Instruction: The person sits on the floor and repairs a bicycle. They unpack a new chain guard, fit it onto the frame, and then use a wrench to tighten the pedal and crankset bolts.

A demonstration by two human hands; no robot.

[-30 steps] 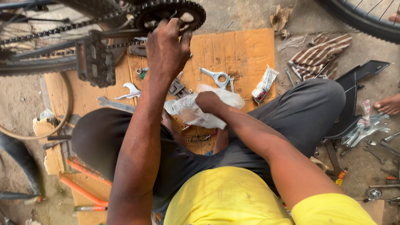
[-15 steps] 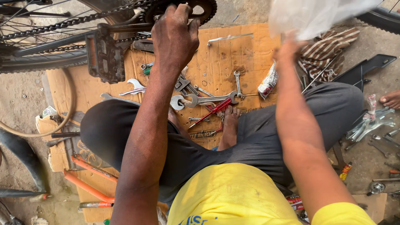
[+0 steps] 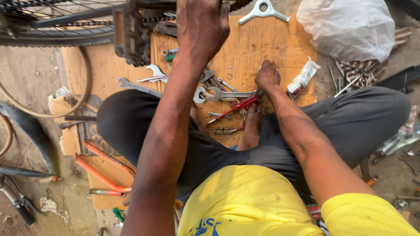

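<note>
- Two bare forearms reach out over crossed legs in dark trousers (image 3: 350, 113), above a yellow shirt (image 3: 245, 201).
- Right hand (image 3: 267, 76), a second ago lifting the crumpled white plastic bag (image 3: 348, 28), has come down onto scattered steel spanners (image 3: 227, 94) beside a red-handled screwdriver (image 3: 240, 105); fingers curled, grip's contents cannot be told.
- Left hand (image 3: 202, 26) stays clamped on the bicycle's crank area beside the black pedal (image 3: 131, 35).
- Bag now lies on the far right of the brown cardboard sheet (image 3: 262, 43).

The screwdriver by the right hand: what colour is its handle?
Red, seen in the head view: the screwdriver lies on the cardboard beside the right hand.
</note>
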